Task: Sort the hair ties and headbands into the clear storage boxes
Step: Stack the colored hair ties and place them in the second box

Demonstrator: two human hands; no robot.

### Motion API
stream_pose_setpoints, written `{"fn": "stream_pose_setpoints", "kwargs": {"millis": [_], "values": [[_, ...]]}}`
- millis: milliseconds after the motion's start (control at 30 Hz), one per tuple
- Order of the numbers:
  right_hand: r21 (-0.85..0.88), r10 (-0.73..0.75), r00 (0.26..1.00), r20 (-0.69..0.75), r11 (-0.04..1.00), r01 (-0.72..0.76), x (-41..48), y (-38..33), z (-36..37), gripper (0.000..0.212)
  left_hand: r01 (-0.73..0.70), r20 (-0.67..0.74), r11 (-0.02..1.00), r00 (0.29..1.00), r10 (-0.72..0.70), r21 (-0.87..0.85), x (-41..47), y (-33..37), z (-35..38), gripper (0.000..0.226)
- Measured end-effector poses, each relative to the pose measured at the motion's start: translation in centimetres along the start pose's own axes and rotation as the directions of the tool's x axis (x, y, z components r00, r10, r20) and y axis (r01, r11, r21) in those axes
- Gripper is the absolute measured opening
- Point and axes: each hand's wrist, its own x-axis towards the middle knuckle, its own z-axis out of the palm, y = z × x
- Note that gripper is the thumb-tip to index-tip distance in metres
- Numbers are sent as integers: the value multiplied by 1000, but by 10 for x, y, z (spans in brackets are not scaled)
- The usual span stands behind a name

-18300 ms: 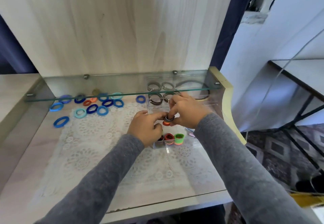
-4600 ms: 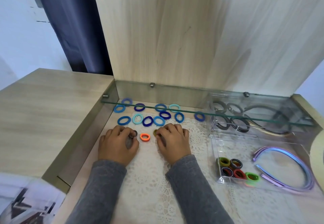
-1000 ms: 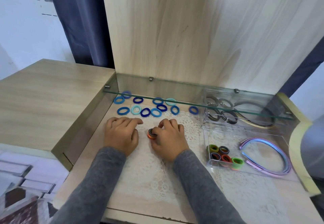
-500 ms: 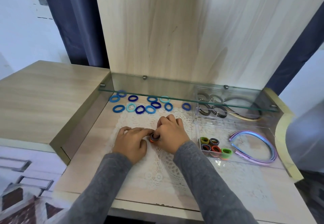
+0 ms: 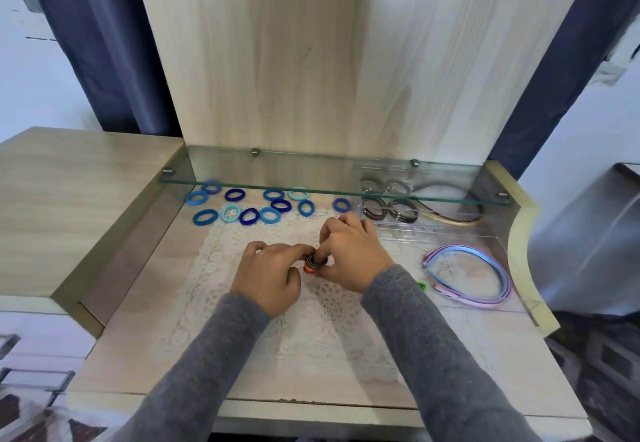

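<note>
The person's two hands meet over the middle of a white lace mat (image 5: 311,331) spread on the wooden desk (image 5: 145,320). Between them is a small stack of hair ties (image 5: 314,263), a dark grey one on top and an orange one showing at the bottom. How many are in it is hard to tell, as the fingers cover most of it.

The left hand (image 5: 268,279) pinches the stack from its side with thumb and forefinger. The right hand (image 5: 351,256) curls over it from the other side, its fingertips closed on the top ring. The stack sits just above the mat, or on it.

At the back left, a loose scatter of blue hair ties (image 5: 249,216) lies on the desk, partly under a glass shelf (image 5: 242,187).

To the right are the clear boxes. The back box (image 5: 398,230), tucked under the shelf, holds dark hair ties (image 5: 381,206) and dark headbands (image 5: 450,183). The front box (image 5: 467,268) holds pastel headbands (image 5: 464,248) lying flat. A green hair tie (image 5: 421,285) peeks out in that box just past the right sleeve, which hides the rest of that corner.
</note>
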Motion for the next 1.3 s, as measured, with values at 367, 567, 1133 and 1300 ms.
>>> {"fn": "stream_pose_setpoints", "kwargs": {"millis": [367,567,1133,1300], "values": [[-15,108,994,-31,994,-109,-34,57,-24,21,-93,42,991,994,97,-92,28,59,23,55],[-26,144,989,-27,989,-144,-53,90,-38,18,-171,43,976,983,178,-132,44,86,38,54],[-27,231,966,119,973,-230,-62,127,-26,21,-346,-22,910,936,350,-229,37,71,73,44],[-32,233,954,189,972,-231,-57,126,-22,19,-352,-19,904,933,358,-243,38,70,76,47]]}}
